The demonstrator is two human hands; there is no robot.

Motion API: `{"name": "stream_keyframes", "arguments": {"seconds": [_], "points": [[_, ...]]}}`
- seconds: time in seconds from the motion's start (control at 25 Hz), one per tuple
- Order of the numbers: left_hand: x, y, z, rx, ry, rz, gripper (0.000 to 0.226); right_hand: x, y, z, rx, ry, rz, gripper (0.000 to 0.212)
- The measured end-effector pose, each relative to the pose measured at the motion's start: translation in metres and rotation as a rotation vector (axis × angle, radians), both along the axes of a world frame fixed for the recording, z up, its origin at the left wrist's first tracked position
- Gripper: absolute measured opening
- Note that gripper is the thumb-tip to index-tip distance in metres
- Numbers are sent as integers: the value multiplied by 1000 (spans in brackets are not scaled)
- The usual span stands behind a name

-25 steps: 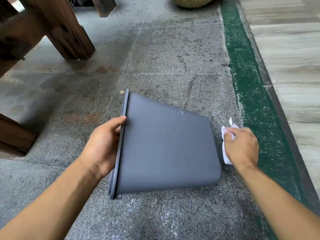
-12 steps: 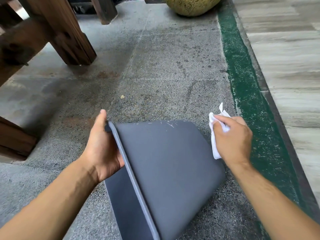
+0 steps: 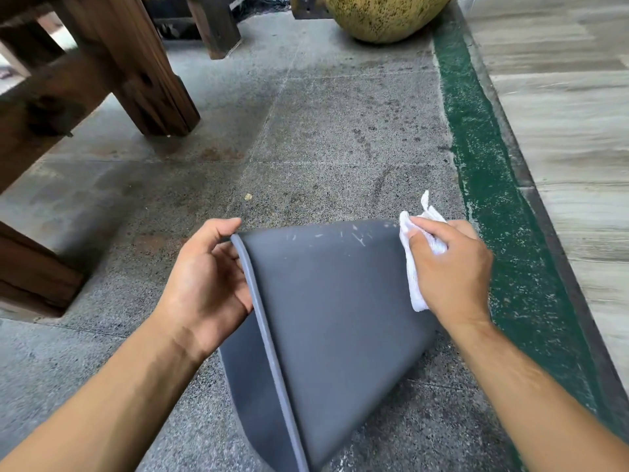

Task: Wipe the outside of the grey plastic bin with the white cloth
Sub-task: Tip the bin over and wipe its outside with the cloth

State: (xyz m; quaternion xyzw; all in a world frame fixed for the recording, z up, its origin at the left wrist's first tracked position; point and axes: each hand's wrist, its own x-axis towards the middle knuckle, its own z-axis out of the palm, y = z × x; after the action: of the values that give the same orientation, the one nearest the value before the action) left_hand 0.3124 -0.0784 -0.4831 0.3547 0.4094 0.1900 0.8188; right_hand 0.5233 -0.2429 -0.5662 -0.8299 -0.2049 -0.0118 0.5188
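You see speckled grey floor (image 3: 340, 131) | dark wooden legs (image 3: 143, 80) left | green strip (image 3: 483, 158) right | mottled yellow pot (image 3: 384, 15) ahead

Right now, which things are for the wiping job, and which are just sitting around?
For the job:
- grey bin, held at its rim by the left hand
- white cloth, gripped in the right hand against the bin

Just sitting around:
- wooden bench legs
- speckled yellow pot
- green painted strip
- small scrap on the floor

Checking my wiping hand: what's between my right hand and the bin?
The white cloth lies between the right hand and the grey bin, seen in the head view.
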Motion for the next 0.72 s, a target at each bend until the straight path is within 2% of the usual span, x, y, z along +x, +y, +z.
{"name": "stream_keyframes", "arguments": {"seconds": [0.12, 0.32, 0.44, 0.6, 0.72], "points": [[0, 1, 4, 31, -50, -24, 48, -1, 3, 13, 78, -61, -17, 22], [-4, 8, 2, 96, 94, -12, 29, -11, 9, 28, 177, -134, 5, 23], [-2, 6, 2, 99, 105, -30, 23, -32, 20, 35, 215, -182, 89, 24], [5, -2, 5, 130, 91, -71, 33, -82, 51, 43, 312, -309, 268, 24], [8, -6, 9, 185, 85, -89, 27, -106, 70, 47, 295, -410, 380, 22]]}}
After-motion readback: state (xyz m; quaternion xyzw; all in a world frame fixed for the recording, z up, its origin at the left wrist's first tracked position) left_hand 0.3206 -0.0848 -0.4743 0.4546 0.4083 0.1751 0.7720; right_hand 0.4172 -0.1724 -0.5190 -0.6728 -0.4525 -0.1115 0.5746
